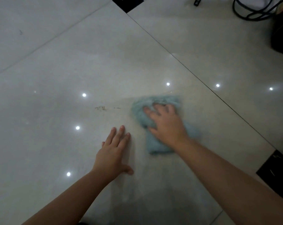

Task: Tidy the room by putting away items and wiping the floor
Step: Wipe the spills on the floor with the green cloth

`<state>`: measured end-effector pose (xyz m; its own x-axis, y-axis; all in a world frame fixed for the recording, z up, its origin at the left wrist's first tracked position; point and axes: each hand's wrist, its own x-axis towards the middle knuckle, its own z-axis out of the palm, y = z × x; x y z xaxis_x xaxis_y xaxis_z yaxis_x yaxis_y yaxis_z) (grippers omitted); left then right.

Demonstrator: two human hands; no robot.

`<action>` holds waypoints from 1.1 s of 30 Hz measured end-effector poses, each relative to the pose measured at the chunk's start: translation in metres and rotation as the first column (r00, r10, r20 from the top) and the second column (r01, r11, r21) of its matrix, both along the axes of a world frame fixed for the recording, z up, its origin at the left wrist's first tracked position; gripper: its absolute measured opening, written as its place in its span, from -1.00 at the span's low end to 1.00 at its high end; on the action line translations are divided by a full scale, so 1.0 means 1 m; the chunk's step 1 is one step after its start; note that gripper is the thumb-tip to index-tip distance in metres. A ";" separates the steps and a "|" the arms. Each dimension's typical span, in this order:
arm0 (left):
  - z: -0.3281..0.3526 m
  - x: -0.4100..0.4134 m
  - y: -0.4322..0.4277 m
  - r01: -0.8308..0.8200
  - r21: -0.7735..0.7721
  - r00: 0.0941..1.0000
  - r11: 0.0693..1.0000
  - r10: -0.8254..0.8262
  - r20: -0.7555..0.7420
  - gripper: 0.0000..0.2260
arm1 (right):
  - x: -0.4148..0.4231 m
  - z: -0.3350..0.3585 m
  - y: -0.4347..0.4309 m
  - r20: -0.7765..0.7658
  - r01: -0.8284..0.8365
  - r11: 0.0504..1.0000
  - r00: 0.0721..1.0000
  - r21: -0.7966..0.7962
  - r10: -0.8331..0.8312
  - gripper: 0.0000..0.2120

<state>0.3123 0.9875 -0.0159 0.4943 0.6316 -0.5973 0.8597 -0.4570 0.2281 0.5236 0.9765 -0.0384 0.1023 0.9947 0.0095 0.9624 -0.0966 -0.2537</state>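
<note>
Teal cloth [141,116], one, bunched on pale glossy floor tile [72,62]. Two hands in view, forearms bare.

On top of it, the right hand [166,125]: palm down, fingers spread, pressing into the fabric. Cloth showing beyond the fingertips on the far side, to the left of the fingers, and out from under the wrist on the near side.

Just beside the cloth's left edge, not touching it, the left hand [114,151]: flat on bare tile, fingers straight and close together, thumb splayed out to the right.

One brownish smear [101,108] on the tile, left of the cloth and beyond the left fingertips, apart from both.

Two black inset squares at tile corners: top square [127,3] and right square [277,172], both cropped by the frame.

Six bright pinpoint light reflections on the gloss, plus a faint seventh at far left.

Top right corner: tangle of black cables [254,13], count not readable, cut off by the frame. Below them a dark rounded object [281,34], mostly out of frame, not identifiable.

Right hand and cloth motion-blurred; thumb and little finger hard to separate from the fabric. Middle of the cloth hidden under palm and wrist.
</note>
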 end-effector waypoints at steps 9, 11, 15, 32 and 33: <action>0.001 0.000 0.000 0.007 -0.013 1.000 1.000 -0.007 0.002 0.07 | 0.085 0.001 0.005 0.018 0.497 0.867 0.867 0.019 -0.498 -0.41; 0.001 0.000 0.000 0.017 -0.012 1.000 1.000 -0.017 -0.012 0.08 | 0.052 0.001 0.004 0.003 0.370 0.929 0.929 0.007 -0.370 -0.40; 0.003 0.005 0.003 0.028 -0.004 0.999 1.000 -0.028 -0.034 0.08 | -0.031 0.004 -0.009 -0.041 -0.044 0.999 0.998 -0.008 0.043 -0.40; 0.006 0.008 0.003 0.034 -0.036 0.997 0.999 -0.036 -0.061 0.06 | 0.031 0.012 0.058 0.004 0.258 0.937 0.964 -0.233 -0.265 -0.39; 0.006 0.008 0.002 0.030 -0.036 0.997 0.999 -0.032 -0.065 0.06 | 0.009 0.013 0.057 -0.033 0.127 0.966 0.990 -0.226 -0.138 -0.40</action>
<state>0.3206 0.9899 -0.0098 0.4722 0.5944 -0.6509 0.8589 -0.4765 0.1879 0.5327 1.0334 -0.0250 0.2282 0.9487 -0.2190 0.9244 -0.2817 -0.2571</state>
